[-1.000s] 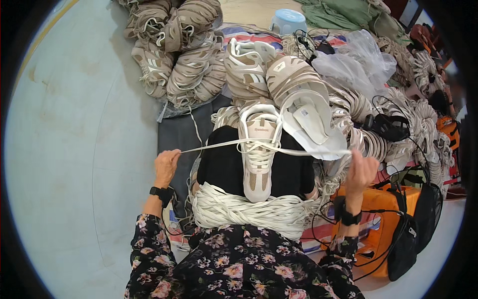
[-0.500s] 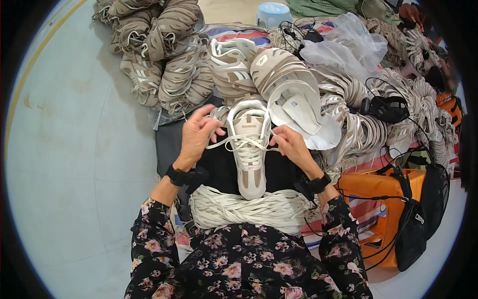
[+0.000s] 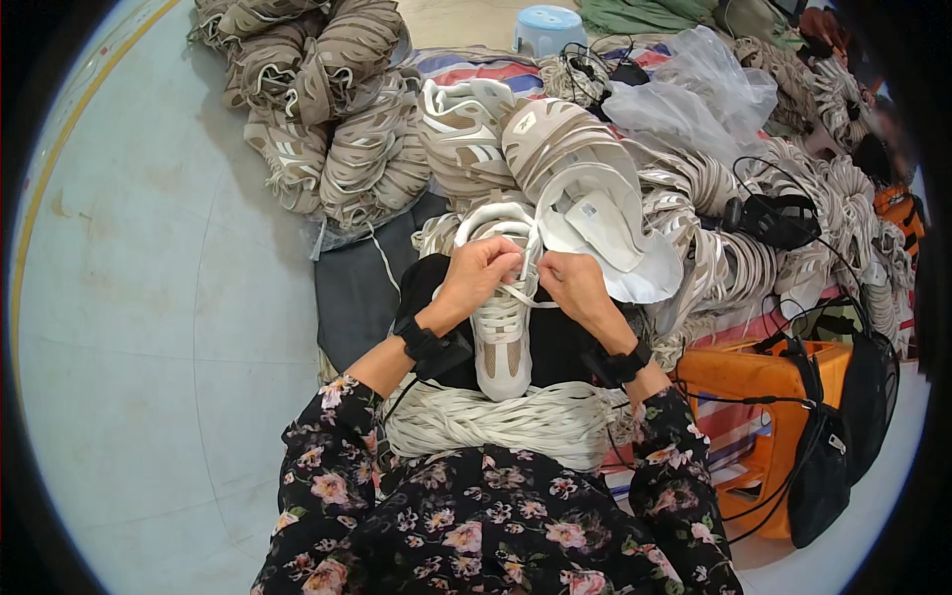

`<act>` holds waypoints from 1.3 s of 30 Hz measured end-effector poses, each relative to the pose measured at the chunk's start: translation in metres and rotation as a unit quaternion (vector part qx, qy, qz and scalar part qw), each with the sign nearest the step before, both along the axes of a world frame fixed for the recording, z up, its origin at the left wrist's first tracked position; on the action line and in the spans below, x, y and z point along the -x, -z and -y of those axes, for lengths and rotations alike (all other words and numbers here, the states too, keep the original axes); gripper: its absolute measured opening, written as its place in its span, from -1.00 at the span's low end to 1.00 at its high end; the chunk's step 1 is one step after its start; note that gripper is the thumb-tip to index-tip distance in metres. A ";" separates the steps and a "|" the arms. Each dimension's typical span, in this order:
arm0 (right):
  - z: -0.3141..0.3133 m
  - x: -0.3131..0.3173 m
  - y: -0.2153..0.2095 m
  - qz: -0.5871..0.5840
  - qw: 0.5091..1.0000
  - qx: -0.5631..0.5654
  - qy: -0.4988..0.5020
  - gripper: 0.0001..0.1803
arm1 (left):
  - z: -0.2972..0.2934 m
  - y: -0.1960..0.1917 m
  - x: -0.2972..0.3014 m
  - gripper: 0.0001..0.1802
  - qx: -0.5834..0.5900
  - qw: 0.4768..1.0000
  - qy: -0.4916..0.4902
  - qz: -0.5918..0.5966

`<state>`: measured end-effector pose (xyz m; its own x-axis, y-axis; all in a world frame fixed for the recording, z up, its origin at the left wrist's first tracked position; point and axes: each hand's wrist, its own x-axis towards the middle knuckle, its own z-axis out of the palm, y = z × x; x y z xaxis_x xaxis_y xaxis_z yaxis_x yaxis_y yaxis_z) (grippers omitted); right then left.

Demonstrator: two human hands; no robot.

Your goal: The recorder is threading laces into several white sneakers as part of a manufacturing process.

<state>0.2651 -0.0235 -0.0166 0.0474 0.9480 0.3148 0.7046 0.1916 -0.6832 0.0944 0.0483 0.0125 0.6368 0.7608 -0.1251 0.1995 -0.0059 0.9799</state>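
A beige and white sneaker upper (image 3: 502, 357) lies in front of me with its toe toward me and its front laced in cream. Over its tongue, my left hand (image 3: 474, 278) pinches a cream shoelace (image 3: 528, 250). My right hand (image 3: 577, 286) is closed at the upper's right edge, fingers curled on the lace; its fingertips are partly hidden. A lace end hangs out beyond my right fingers. Across my lap, just below the toe, rests a thick bundle of cream laces (image 3: 496, 424).
Beyond the upper stand stacked sneaker uppers (image 3: 466, 139) and nested white-lined ones (image 3: 595, 213). More bundled uppers (image 3: 322, 109) are heaped at far left. On the right are an orange plastic stool (image 3: 729, 372) with black bags and cables, and a clear plastic bag (image 3: 694, 94). A blue stool (image 3: 546, 32) stands behind.
My left hand has moved right from beside the upper to over its tongue, now pinching the lace. My right hand has stayed near the right edge, its fingers more curled.
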 end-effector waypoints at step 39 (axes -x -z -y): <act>-0.037 0.054 -0.024 -0.034 0.986 -0.059 -0.151 -0.83 | -0.007 0.009 0.065 -0.87 -0.339 0.928 -0.048 -0.146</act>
